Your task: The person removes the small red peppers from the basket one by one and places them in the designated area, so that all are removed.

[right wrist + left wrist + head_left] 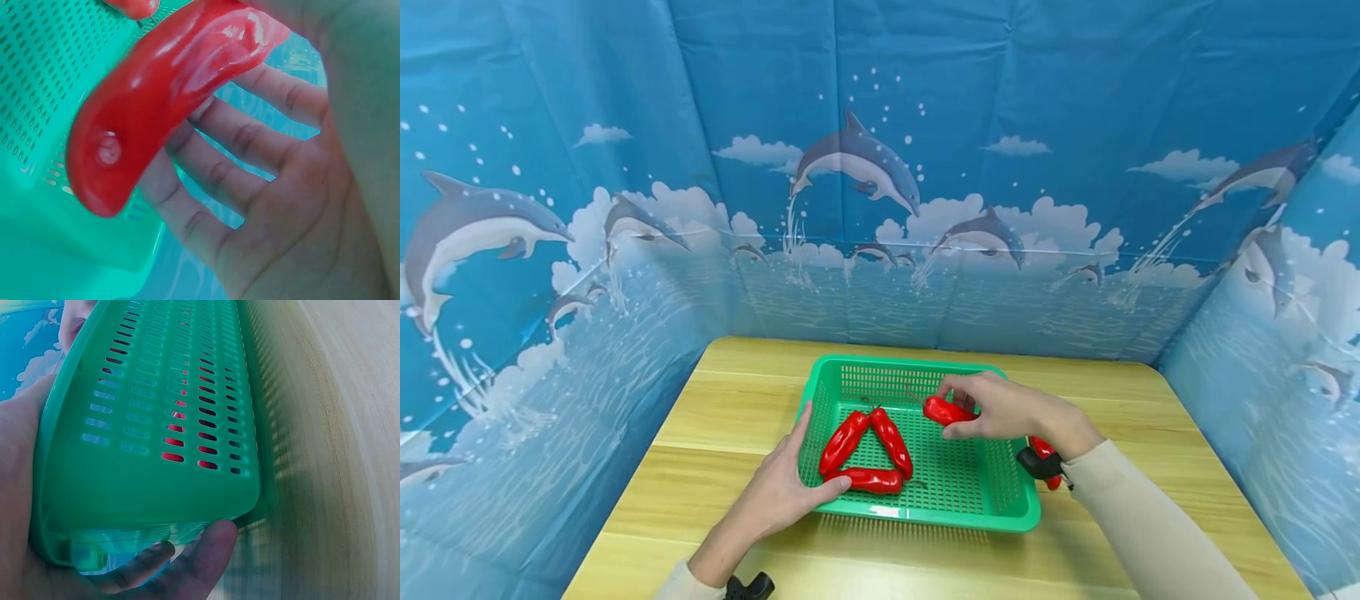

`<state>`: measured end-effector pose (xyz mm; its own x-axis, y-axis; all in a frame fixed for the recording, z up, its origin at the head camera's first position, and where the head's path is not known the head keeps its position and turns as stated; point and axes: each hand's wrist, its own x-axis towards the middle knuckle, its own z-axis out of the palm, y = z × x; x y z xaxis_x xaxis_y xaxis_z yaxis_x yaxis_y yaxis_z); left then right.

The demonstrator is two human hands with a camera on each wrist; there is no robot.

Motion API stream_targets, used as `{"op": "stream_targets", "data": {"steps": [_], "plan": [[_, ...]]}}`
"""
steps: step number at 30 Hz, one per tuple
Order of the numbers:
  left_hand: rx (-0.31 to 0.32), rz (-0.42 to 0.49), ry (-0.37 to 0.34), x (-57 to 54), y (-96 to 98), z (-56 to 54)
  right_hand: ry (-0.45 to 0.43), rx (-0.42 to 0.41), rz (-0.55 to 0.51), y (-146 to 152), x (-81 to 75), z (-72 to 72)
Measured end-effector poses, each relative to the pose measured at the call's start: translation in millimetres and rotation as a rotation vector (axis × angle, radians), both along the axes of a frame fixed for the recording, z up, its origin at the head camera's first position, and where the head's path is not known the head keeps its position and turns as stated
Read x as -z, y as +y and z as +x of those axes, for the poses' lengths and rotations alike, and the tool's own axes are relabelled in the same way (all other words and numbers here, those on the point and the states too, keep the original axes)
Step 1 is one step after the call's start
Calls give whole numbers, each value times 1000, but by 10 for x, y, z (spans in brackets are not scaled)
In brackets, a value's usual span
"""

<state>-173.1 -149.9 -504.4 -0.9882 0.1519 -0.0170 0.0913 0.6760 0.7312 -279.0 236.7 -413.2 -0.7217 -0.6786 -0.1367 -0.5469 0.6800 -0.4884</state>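
Observation:
A green plastic basket (925,523) with slotted walls stands on the table, and my left hand (786,483) grips its near left corner. In the left wrist view, my left hand's fingers (215,550) wrap the outside of the basket (144,494). Above the basket's right half, my right hand (996,406) holds a glossy red pepper (947,411) between thumb and fingers. The right wrist view shows this pepper (125,131) close up. Three more red peppers lie inside on the left: one left (844,442), one right (891,442), one in front (876,481), roughly a triangle.
Another red pepper (1047,454) lies right of the basket, partly hidden by my right wrist and its black strap device (1037,463). The wooden table (700,450) is enclosed by blue curtains (760,275) printed with dolphins.

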Motion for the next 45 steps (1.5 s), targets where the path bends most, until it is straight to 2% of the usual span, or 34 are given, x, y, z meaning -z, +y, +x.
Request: {"op": "stream_targets", "data": {"steps": [6,13,29,36,45], "plan": [[0,1,4,8,3,-6,17,-4,-15,82,-15,18],[-1,4,-3,13,0,-7,27,29,4,168,-23,38],[-10,1,1,-1,8,13,92,-4,-54,333,-47,71],[-26,-1,-9,11,17,8,113,19,-51,395,-39,84],[-31,-1,-17,4,19,-4,79,73,-47,489,-62,101]]}}
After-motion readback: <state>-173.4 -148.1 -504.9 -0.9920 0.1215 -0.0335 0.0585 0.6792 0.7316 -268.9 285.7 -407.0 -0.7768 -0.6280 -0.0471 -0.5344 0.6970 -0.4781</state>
